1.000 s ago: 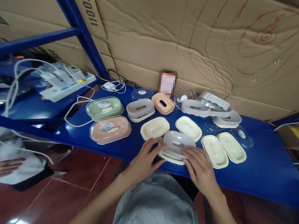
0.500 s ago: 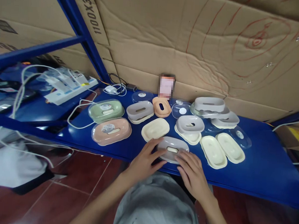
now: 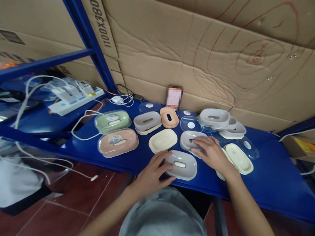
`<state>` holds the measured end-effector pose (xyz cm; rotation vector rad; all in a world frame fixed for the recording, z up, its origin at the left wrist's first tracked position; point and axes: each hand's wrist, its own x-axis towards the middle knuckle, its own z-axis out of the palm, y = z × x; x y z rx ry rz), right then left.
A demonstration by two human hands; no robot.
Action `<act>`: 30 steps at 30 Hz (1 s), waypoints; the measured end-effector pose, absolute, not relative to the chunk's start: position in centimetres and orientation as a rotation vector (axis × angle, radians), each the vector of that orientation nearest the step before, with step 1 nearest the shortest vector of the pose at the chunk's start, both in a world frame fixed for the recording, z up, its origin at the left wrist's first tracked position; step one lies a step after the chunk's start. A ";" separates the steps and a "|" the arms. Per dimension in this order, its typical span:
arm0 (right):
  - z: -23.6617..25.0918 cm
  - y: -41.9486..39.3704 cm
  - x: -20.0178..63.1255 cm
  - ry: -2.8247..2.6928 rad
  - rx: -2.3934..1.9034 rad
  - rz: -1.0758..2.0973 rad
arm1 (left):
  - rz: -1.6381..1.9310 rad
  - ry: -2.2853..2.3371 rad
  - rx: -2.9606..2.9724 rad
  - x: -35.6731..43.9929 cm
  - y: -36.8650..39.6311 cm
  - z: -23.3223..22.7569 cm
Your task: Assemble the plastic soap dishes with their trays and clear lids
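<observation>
L hand (image 3: 151,171) fingers spread on near grey dish (image 3: 181,164), R hand (image 3: 211,153) fingers spread on 2nd grey dish (image 3: 190,139)

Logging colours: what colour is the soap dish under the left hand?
Grey soap dish, clearest in the head view.

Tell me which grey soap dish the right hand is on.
The grey dish behind the front one, under the right hand. The front grey dish is touched by the left hand.
</observation>
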<state>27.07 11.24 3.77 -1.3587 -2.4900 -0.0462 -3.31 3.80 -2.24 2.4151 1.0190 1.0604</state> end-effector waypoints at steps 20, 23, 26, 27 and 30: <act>3.9 25.3 21.7 -2.631 -1.694 -0.123 | 1.048 0.999 2.499 -3.3 3.8 -2.2; 5.6 24.6 21.2 -2.563 -1.646 -0.148 | 1.014 0.984 2.487 -3.4 3.7 -2.3; 7.4 23.0 21.0 -2.436 -1.602 -0.205 | 1.029 0.999 2.491 -3.3 3.7 -2.3; 7.8 22.1 21.1 -2.383 -1.565 -0.214 | 1.038 1.001 2.496 -3.3 3.8 -2.3; 8.1 18.0 21.4 -2.291 -1.342 -0.278 | 1.048 0.997 2.504 -3.1 3.8 -2.3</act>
